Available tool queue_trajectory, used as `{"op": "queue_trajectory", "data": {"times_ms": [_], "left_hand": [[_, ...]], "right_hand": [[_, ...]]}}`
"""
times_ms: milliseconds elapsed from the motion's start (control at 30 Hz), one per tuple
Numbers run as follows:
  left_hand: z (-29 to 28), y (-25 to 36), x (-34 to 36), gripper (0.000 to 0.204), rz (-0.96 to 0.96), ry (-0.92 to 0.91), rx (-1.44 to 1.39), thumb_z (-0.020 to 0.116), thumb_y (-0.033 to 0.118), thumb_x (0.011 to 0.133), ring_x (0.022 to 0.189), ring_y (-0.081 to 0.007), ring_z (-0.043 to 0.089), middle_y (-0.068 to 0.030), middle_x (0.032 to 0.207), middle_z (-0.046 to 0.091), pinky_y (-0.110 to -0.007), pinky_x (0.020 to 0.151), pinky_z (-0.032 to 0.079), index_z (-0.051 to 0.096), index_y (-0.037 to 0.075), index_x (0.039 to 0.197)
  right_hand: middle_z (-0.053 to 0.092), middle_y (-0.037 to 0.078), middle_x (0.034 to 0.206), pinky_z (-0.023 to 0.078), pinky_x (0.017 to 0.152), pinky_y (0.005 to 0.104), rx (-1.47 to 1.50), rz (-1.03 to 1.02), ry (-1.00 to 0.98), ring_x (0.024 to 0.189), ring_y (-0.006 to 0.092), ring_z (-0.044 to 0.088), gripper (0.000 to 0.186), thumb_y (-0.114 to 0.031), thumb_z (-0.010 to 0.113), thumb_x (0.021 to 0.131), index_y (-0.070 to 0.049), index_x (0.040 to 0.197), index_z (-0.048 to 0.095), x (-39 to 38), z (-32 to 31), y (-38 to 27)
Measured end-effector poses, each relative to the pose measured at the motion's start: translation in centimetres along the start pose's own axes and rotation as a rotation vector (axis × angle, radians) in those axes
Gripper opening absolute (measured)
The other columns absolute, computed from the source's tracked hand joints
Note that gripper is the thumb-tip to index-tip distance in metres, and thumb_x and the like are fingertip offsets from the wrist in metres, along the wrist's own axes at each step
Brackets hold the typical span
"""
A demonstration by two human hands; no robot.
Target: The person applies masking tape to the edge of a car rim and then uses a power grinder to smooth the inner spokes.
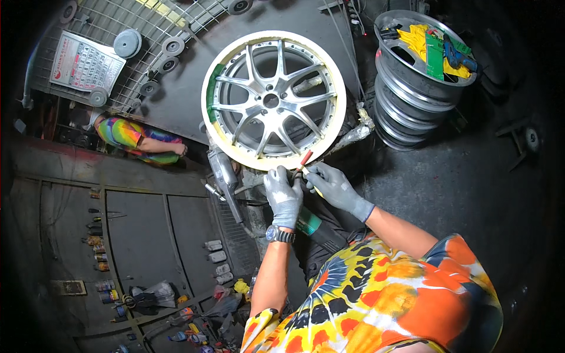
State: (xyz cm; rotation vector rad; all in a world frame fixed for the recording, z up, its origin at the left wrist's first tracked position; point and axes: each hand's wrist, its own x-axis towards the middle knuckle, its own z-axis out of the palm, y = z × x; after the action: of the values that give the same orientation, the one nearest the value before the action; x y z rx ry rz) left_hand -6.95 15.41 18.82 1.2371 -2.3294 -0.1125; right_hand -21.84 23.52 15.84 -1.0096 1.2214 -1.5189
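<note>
A silver multi-spoke wheel rim [288, 100] lies face up, its outer lip pale cream with a green strip on the left. At its lower edge my gloved left hand [282, 195] has its fingers curled against the lip; what they hold, if anything, is hidden. My gloved right hand [335, 189] grips a slim red-and-yellow tool [305, 159], angled up to the rim just right of my left fingers. A metal power tool [223, 175] hangs beside the rim, left of my hands. A green-and-black object [308, 221] is partly hidden below them.
Stacked rims [406, 115] stand right, topped with yellow gloves [415, 36]. A wire rack [150, 70] holds small wheels and a calendar. Another person in tie-dye [120, 134] is at left. Bottles and cans [106, 297] line the lower left; a wheeled metal frame [518, 141] sits far right.
</note>
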Motion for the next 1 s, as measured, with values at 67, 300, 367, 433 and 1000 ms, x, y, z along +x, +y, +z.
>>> {"op": "queue_trajectory", "data": {"times_ms": [67,300,367,433,1000], "left_hand": [[-0.5,0.5,0.0,0.025,0.015,0.034,-0.069,0.079,0.012,0.088,0.103,-0.045,0.06,-0.021,0.099,0.065,-0.054,0.089,0.05,0.065,0.002,0.107],[-2.4,-2.2,0.7,0.02,-0.029,-0.304,-0.363,0.069,0.006,0.097,0.099,-0.0411,0.07,-0.0207,0.103,0.074,-0.049,0.087,0.055,0.071,0.003,0.117],[-1.5,-2.3,0.2,0.018,-0.01,-0.22,-0.282,0.072,0.006,0.094,0.098,-0.0422,0.067,-0.0208,0.101,0.071,-0.05,0.086,0.053,0.068,0.003,0.111],[-0.5,-1.7,-0.1,0.021,0.078,-0.034,-0.169,0.078,0.006,0.086,0.094,-0.043,0.061,-0.0197,0.096,0.064,-0.053,0.082,0.049,0.063,0.004,0.101],[-0.6,-0.8,0.2,0.017,-0.024,-0.149,-0.228,0.073,0.007,0.091,0.096,-0.0448,0.064,-0.0218,0.097,0.067,-0.053,0.087,0.05,0.065,0.002,0.104]], "right_hand": [[0.07,0.007,0.087,0.055,0.075,0.0322,0.005,-0.005,0.0,0.079,0.0093,0.065,0.023,-0.021,0.063,0.108,0.001,0.112,0.067,0.3,-0.1,0.3],[0.072,0.009,0.092,0.056,0.079,0.0347,-0.14,-0.073,0.051,0.082,0.0125,0.067,0.025,-0.02,0.065,0.104,0.001,0.117,0.067,0.0,-0.4,1.4],[0.072,0.009,0.092,0.056,0.08,0.0352,-0.15,-0.056,0.042,0.083,0.0126,0.067,0.025,-0.02,0.065,0.104,0.001,0.116,0.067,0.1,0.1,1.1],[0.073,0.009,0.093,0.057,0.082,0.034,-0.03,0.036,0.003,0.087,0.0117,0.069,0.024,-0.019,0.065,0.104,0.001,0.116,0.067,0.3,0.3,0.9],[0.069,0.003,0.093,0.057,0.077,0.0269,-0.018,0.109,-0.023,0.084,0.0077,0.067,0.023,-0.015,0.064,0.104,0.002,0.12,0.066,0.7,0.2,0.6]]}}
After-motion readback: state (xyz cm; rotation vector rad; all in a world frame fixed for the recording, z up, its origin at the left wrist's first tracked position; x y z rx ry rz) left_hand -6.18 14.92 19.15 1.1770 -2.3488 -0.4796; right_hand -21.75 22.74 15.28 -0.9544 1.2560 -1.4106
